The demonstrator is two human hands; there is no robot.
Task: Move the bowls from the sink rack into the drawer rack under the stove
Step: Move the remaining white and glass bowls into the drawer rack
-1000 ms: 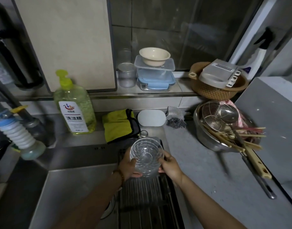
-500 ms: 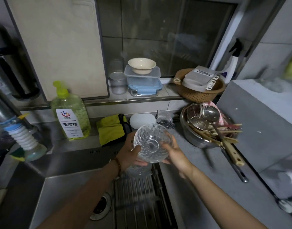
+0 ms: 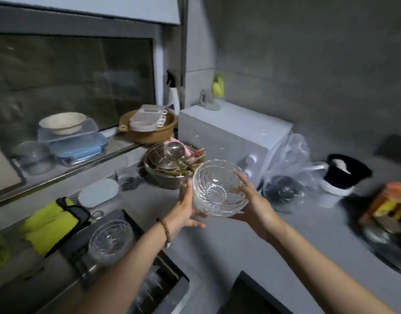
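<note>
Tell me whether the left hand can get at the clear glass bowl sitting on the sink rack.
Probably not yet: the left hand and right hand both hold another clear cut-glass bowl. Nothing covers the rack bowl.

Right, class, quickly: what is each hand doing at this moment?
Left hand: holds the glass bowl from the side.
Right hand: holds the same glass bowl.

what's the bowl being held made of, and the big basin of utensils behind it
The held bowl seems clear pressed or cut glass: see-through, with glinting facets. The basin looks like stainless steel: grey, with a dull metallic sheen.
</note>
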